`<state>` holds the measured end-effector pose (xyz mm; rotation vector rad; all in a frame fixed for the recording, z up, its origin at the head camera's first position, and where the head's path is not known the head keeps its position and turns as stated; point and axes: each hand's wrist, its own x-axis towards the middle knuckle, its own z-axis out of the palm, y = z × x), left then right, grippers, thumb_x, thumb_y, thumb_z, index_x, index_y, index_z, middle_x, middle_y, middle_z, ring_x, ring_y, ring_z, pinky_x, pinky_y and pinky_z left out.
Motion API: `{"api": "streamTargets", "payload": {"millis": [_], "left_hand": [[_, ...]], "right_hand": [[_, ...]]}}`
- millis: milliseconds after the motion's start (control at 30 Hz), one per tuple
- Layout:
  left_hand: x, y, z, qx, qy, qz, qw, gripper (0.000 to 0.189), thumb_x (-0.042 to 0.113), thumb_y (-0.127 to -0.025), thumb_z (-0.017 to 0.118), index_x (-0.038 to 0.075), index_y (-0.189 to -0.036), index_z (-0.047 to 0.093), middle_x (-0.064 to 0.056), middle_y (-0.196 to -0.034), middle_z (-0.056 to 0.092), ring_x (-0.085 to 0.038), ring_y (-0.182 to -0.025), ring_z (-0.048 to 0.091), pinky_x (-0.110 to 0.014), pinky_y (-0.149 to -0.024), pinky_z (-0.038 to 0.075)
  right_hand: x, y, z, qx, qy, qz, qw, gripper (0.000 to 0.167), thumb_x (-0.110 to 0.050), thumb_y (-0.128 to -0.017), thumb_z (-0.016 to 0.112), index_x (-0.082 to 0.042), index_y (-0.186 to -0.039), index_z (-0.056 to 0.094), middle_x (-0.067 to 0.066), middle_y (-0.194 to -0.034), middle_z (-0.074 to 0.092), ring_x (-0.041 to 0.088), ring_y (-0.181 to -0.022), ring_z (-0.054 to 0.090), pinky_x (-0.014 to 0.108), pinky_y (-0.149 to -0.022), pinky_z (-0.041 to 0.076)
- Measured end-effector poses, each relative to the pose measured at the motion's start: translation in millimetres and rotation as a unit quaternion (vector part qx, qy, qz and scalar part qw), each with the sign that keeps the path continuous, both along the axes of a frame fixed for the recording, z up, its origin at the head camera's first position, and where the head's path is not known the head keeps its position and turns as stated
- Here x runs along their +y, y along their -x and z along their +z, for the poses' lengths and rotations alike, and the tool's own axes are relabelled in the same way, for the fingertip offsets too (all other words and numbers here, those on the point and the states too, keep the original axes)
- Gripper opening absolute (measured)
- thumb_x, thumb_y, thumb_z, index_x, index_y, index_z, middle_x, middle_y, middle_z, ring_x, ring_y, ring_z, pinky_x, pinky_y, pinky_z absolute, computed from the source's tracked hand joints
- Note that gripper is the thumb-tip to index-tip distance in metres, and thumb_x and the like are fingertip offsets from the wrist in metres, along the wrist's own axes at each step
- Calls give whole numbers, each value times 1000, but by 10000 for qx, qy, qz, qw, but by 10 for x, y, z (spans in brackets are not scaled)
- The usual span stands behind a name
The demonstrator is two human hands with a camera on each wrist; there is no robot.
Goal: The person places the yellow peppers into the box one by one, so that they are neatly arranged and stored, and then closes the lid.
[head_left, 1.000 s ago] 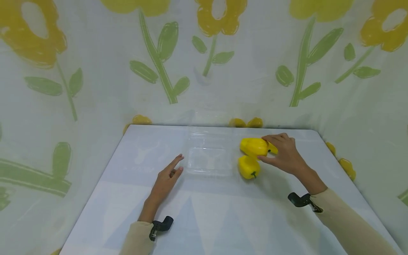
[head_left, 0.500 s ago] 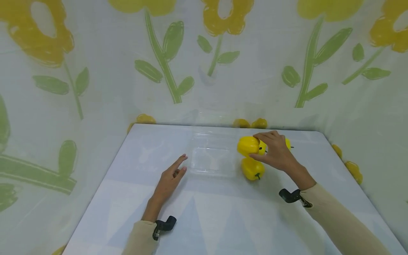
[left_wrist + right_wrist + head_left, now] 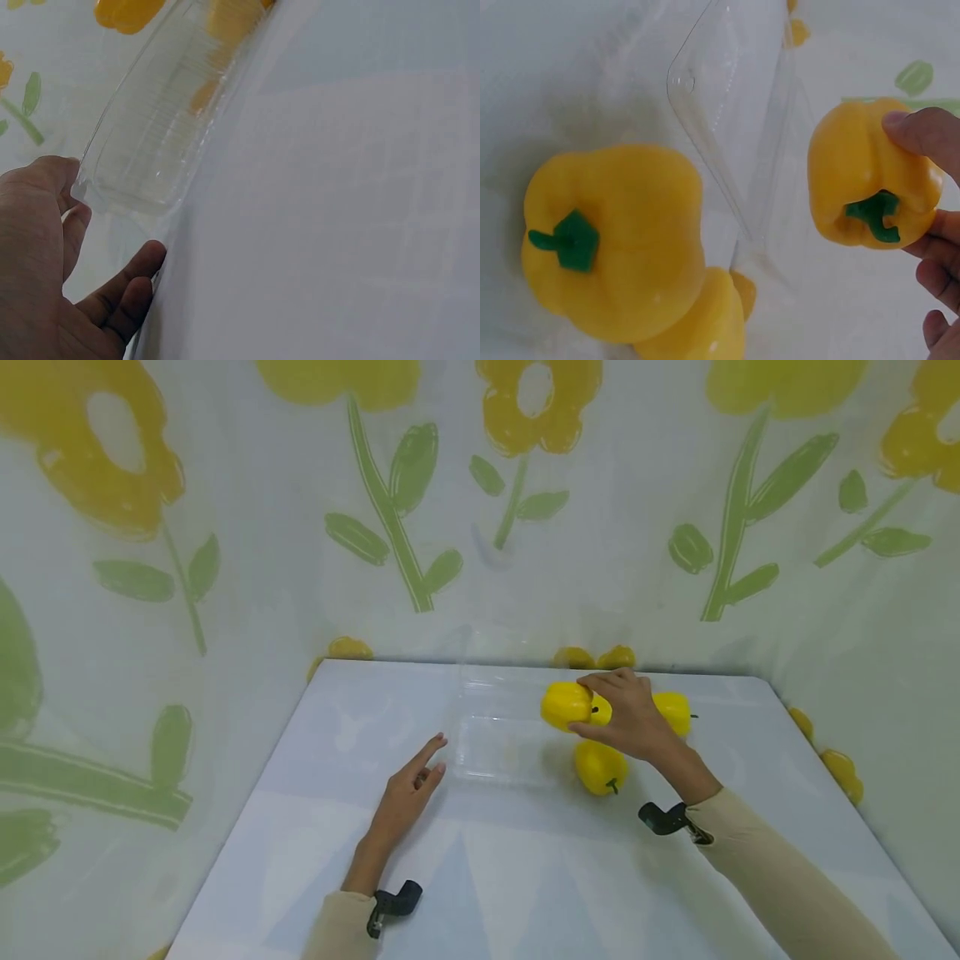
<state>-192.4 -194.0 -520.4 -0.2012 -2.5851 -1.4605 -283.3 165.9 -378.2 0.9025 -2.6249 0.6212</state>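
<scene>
My right hand (image 3: 626, 714) holds a yellow bell pepper (image 3: 564, 706) between thumb and fingers, raised by the right edge of a clear plastic container (image 3: 495, 777). Its green stem shows in the right wrist view, where the same pepper (image 3: 874, 172) is at the right. Another yellow pepper (image 3: 600, 768) lies on the table just below the hand. One more pepper (image 3: 672, 714) sits behind the wrist, and a yellow piece shows partly behind the fingers. My left hand (image 3: 405, 797) rests at the container's left side, fingers extended; in the left wrist view a fingertip (image 3: 67, 163) meets the container's corner.
The white table (image 3: 322, 843) has its back edge against a flower-printed cloth wall (image 3: 255, 527). The container's transparent walls are hard to make out against the table. Black cameras (image 3: 397, 902) are strapped at both wrists.
My right hand has moved left with the held pepper, from among the other peppers to the container's right edge. The pepper behind the wrist has come into view. My left hand stays by the container.
</scene>
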Motion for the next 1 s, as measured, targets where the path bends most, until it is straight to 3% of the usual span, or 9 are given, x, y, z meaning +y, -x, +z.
{"api": "streamTargets", "payload": {"millis": [333, 600, 800, 1000], "left_hand": [[10, -28, -79, -8, 88, 101, 9999, 51, 43, -103, 54, 33, -153, 44, 24, -145, 48, -10, -79, 57, -29, -67, 48], [26, -15, -60, 61, 71, 181, 9998, 49, 35, -104, 56, 32, -152, 46, 23, -146, 48, -10, -80, 57, -29, -67, 48], [21, -5, -55, 29, 67, 181, 9998, 50, 42, -104, 53, 32, -152, 45, 24, -148, 44, -10, -82, 56, -29, -69, 48], [31, -39, -40, -51, 93, 191, 9998, 51, 47, -103, 51, 34, -152, 44, 25, -145, 47, -10, -83, 54, -29, -71, 47]], "right_hand": [[-165, 8, -29, -33, -4, 97, 9999, 67, -38, -74, 90, -6, -128, 65, 10, -124, 66, 26, -107, 45, 45, -81, 29], [-256, 66, -14, 112, 59, 165, 9998, 69, -40, -74, 90, -6, -129, 65, 10, -126, 65, 28, -111, 48, 47, -84, 32], [-285, 109, -18, 160, 215, 313, 9992, 68, -37, -73, 91, -6, -128, 66, 10, -125, 65, 27, -110, 48, 47, -84, 32], [-297, 127, -119, 142, 360, 431, 9983, 67, -38, -72, 91, -6, -126, 67, 8, -122, 67, 24, -106, 48, 43, -79, 29]]}}
